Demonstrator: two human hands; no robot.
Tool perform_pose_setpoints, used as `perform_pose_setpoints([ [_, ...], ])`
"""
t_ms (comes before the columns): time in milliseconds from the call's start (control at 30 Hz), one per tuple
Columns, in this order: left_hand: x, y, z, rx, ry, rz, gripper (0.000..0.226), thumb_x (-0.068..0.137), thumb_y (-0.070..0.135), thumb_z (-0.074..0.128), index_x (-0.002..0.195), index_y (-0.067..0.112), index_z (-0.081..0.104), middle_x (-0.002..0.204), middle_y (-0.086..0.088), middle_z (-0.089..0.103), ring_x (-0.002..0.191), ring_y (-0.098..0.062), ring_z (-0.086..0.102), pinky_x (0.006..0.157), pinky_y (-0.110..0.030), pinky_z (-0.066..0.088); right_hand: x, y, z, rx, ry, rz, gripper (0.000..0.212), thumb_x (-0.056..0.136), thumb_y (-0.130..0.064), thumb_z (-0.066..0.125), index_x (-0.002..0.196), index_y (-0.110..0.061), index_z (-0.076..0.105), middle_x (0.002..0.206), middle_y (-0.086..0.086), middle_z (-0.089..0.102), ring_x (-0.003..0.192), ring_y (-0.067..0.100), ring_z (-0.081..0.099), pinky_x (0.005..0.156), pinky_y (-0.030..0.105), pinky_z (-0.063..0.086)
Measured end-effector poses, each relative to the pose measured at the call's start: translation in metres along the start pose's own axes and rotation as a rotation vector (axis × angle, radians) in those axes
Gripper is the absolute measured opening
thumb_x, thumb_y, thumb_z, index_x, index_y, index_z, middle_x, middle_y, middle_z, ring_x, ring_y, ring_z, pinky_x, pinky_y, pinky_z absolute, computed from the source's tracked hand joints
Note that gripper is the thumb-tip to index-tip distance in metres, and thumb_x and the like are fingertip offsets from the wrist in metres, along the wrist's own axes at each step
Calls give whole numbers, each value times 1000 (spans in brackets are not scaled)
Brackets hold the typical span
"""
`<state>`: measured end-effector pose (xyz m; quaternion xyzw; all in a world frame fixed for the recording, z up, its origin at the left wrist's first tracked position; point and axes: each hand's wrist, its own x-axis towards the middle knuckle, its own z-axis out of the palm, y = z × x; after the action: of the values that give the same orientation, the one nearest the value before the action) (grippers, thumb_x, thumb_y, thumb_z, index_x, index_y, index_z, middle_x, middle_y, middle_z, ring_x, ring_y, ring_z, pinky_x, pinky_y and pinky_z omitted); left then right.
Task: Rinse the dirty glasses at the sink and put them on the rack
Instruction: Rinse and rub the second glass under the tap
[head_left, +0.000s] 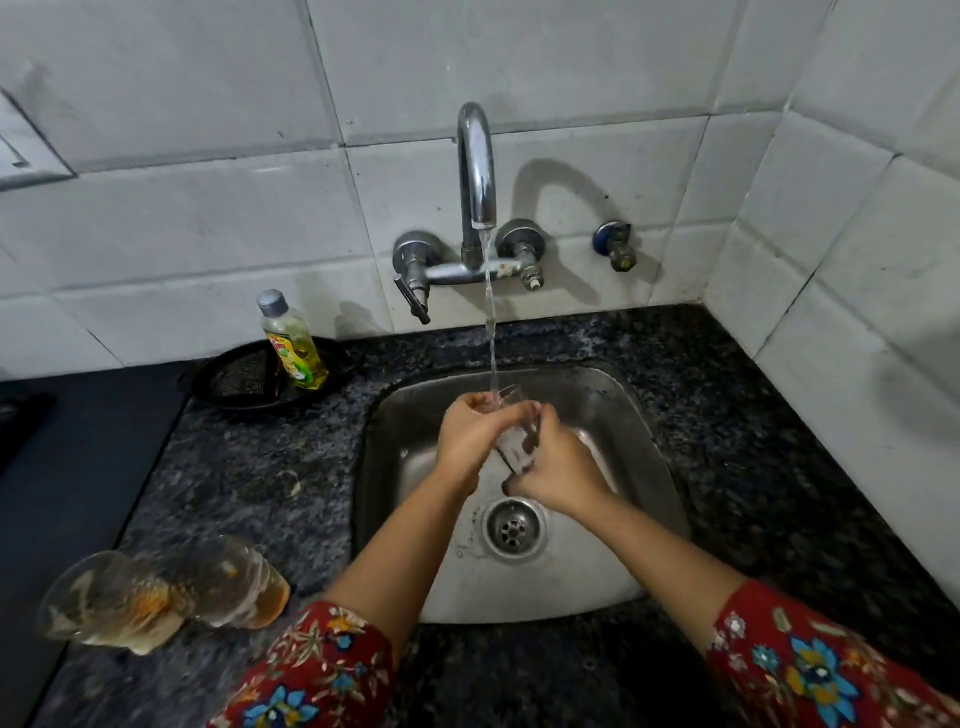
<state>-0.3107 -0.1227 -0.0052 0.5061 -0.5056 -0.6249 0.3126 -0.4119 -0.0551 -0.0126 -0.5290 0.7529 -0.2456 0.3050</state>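
We note both hands, left hand (470, 431) and right hand (556, 467), wrapped around one clear drinking glass (514, 436) under the tap stream above the steel sink (649, 467). Recommend rotating it, keeping firm grip against slipping.

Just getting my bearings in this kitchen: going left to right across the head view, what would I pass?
Dirty glasses → dish soap bottle → tap → blue wall valve. Left out: the glass that left hand and right hand hold beneath the tap.
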Motion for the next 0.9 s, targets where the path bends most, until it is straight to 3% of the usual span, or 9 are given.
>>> perform_pose_setpoints([
  [133, 1, 14, -14, -63, -251, -37, 10, 80, 19, 73, 89, 15, 71, 77, 2, 73, 70, -10, 68, 60, -17, 52, 4, 5, -7, 768, -380, 145, 66, 65, 6, 72, 123, -12, 47, 90, 7, 63, 75, 18, 65, 62, 32, 56],
  [167, 2, 14, -15, -64, -255, -16, 8, 81, 19, 72, 88, 16, 71, 77, 1, 73, 71, -10, 68, 61, -17, 52, 5, 5, -5, 793, -390, 135, 59, 70, 6, 72, 121, -12, 48, 90, 6, 64, 76, 18, 65, 63, 31, 55],
  [233, -1, 15, -13, -49, -175, 69, 10, 79, 17, 74, 89, 16, 70, 79, 2, 73, 75, -11, 68, 66, -18, 54, 10, -1, 1, 672, -212, 67, 58, 71, -5, 78, 121, -15, 49, 95, 0, 63, 85, 13, 63, 74, 31, 55],
  [300, -2, 15, -8, -53, -100, 92, 31, 78, 25, 76, 106, 15, 65, 95, 1, 73, 89, -12, 69, 79, -24, 54, 17, -5, 7, 614, -41, 16, 62, 67, -9, 81, 120, -15, 51, 97, -4, 61, 92, 12, 60, 85, 33, 52],
  [400, 1, 19, -13, -109, 28, 89, 47, 89, 45, 59, 127, 18, 55, 120, 1, 64, 111, -14, 60, 91, -28, 45, 25, -11, -1, 736, 21, 64, 55, 65, -1, 81, 111, -14, 53, 96, -3, 64, 94, 16, 61, 85, 34, 50],
  [500, 14, 20, -26, -62, 244, 201, 46, 98, 32, 50, 140, 16, 44, 140, -4, 51, 129, -19, 48, 110, -33, 35, 29, -14, -5, 724, -27, 42, 57, 63, 3, 80, 108, -18, 52, 96, -5, 64, 94, 16, 61, 85, 34, 50],
  [633, 25, 26, -35, 120, 303, 348, 59, 98, 22, 50, 151, 19, 24, 156, -1, 29, 142, -16, 29, 119, -38, 24, 20, -5, -1, 663, -193, 44, 60, 60, 7, 81, 110, -15, 54, 99, 1, 65, 94, 18, 62, 84, 35, 53],
  [767, 34, 35, -36, 369, 344, 485, 69, 98, 19, 51, 154, 18, 10, 160, 1, 16, 146, -14, 17, 111, -20, 13, 22, 1, -8, 712, -111, 73, 57, 63, 5, 79, 111, -14, 54, 100, -4, 62, 92, 12, 59, 74, 26, 49],
  [900, 35, 40, -28, 391, 351, 509, 76, 95, 15, 54, 154, 16, 4, 161, -1, 11, 147, -16, 16, 108, -18, 12, 19, -7, -8, 674, -178, 50, 56, 63, 7, 79, 109, -13, 55, 91, -5, 62, 84, 10, 60, 65, 19, 48],
])
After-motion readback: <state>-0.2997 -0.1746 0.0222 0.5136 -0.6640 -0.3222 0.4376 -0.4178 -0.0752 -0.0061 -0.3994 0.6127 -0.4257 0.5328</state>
